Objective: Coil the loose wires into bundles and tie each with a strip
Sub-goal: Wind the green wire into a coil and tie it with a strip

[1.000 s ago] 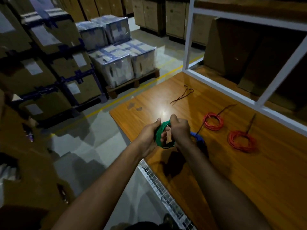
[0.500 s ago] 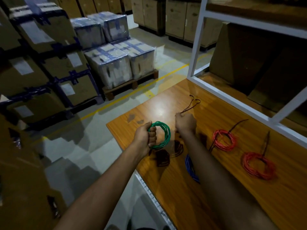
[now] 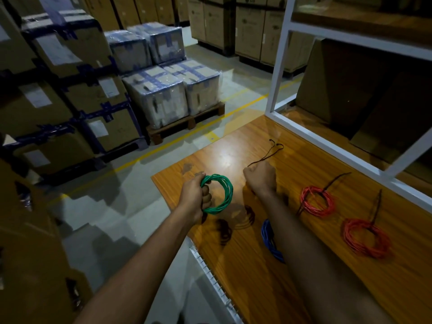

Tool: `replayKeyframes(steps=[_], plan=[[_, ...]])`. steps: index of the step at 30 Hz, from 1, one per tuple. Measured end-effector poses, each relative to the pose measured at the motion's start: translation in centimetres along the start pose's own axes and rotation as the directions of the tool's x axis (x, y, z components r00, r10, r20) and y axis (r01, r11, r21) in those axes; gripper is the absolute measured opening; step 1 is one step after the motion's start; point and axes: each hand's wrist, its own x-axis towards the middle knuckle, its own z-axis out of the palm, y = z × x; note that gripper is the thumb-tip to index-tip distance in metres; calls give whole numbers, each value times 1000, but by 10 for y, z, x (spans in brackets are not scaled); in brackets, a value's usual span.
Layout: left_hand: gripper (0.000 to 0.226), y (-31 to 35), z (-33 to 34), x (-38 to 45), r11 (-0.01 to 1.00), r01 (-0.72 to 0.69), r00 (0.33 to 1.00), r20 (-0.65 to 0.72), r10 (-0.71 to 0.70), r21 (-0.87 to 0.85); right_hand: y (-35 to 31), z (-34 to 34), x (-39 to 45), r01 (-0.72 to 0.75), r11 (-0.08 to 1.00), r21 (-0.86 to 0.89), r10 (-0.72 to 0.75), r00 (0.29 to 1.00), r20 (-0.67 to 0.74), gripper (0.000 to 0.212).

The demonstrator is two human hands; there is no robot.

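Head view: a person stands at a wooden table [image 3: 245, 265] in a dim warehouse. At about 9 o'clock from the table's middle, the left hand [image 3: 195, 197] grips a green wire coil [image 3: 219, 195] by its left side, fingers curled tight through the ring, holding it upright just above the tabletop. At 12 o'clock, the right hand [image 3: 260, 177] is closed in a fist at the near end of the thin dark tie strips [image 3: 268, 154]; whether it pinches one cannot be told. Two red coils [image 3: 316, 201], already tied with dark strips, lie at 2 and 3 o'clock. A blue coil [image 3: 271, 239] lies at 6 o'clock, partly hidden by the right forearm. The green wire looks light and springy, likely to unwind if released, so holding across all its loops seems wise. The strips look limp and thin, best pinched at one end.
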Motion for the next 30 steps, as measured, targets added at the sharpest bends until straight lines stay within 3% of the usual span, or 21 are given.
replayKeyframes(steps=[5,11,14,18,22,25,28,30], plan=[[29,6,-13,-6,995,-41,999,-3,41,-92,-16,0,-49,151,988,-14,-147,976,161,24],[22,12,-29,-15,988,-69,997,-37,65,-141,-9,25,-81,163,978,-130,-113,937,329,23],[25,18,-35,-24,987,-76,996,-53,69,-144,-20,20,-61,180,961,-211,-113,948,297,30],[27,22,-43,-34,985,-93,994,-79,82,-146,-48,17,-17,292,948,-124,-272,950,154,19],[32,28,-48,-48,983,-93,994,-78,81,-157,-61,43,10,395,884,-251,-326,904,276,33],[34,32,-53,-56,980,-89,994,-83,75,-177,-55,59,13,460,839,-291,-384,879,283,15],[33,34,-57,-63,980,-88,993,-88,73,-180,-51,61,8,444,876,-189,-396,885,247,17],[32,36,-57,-68,981,-92,994,-81,80,-170,-54,58,1,362,932,5,-355,910,216,14]])
